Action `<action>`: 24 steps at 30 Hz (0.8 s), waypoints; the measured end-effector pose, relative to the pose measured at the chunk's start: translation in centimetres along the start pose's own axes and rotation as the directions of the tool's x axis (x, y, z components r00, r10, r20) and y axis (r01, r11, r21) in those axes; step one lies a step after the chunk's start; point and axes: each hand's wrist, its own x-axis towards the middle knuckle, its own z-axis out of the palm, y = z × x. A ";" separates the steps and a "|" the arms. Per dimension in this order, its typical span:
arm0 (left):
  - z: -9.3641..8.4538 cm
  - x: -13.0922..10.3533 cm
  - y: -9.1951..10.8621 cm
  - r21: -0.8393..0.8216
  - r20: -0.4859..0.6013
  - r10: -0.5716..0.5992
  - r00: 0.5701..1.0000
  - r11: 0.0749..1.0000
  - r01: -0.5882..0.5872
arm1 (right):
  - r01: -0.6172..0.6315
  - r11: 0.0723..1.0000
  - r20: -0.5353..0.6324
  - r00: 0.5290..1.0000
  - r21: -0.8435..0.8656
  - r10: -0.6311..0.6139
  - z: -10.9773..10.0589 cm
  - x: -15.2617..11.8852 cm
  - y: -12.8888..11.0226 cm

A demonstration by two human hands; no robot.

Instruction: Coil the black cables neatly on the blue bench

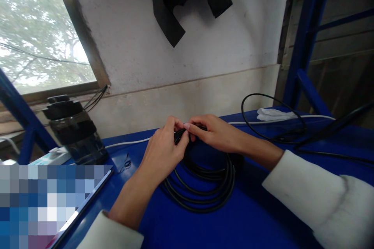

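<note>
A coil of black cable (201, 202) lies on the blue tabletop (254, 210), its loops spread toward me. At the coil's far side, my left hand (168, 148) is closed around the bundled strands, thumb and fingers bent over them. My right hand (214, 132) meets it there, with thumb and forefinger pinched together at the same spot. The fingertips of both hands almost touch. Whether a small tie sits between the right fingertips is too small to make out. Both wrists come out of pale sleeves.
A dark water bottle (76, 132) stands at the left beside a white power strip (54, 157). Small black wire ties (127, 163) lie near it. A looped black cable (273, 140) and a white cloth (273, 114) are at the back right. Blue frame posts (306, 39) flank the table.
</note>
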 end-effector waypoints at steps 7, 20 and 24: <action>0.1 0.1 -0.2 -0.023 -0.025 0.020 1.000 1.000 -0.020 | -0.003 1.000 0.007 1.000 -0.010 0.003 0.1 0.1 0.1; 0.2 0.1 -0.3 -0.033 -0.010 0.027 1.000 0.999 -0.027 | -0.009 1.000 0.014 1.000 -0.017 0.009 0.1 0.1 0.3; 0.1 0.1 -0.2 -0.042 -0.019 0.034 0.999 0.999 -0.035 | -0.010 1.000 0.017 1.000 -0.012 0.010 0.1 0.1 0.4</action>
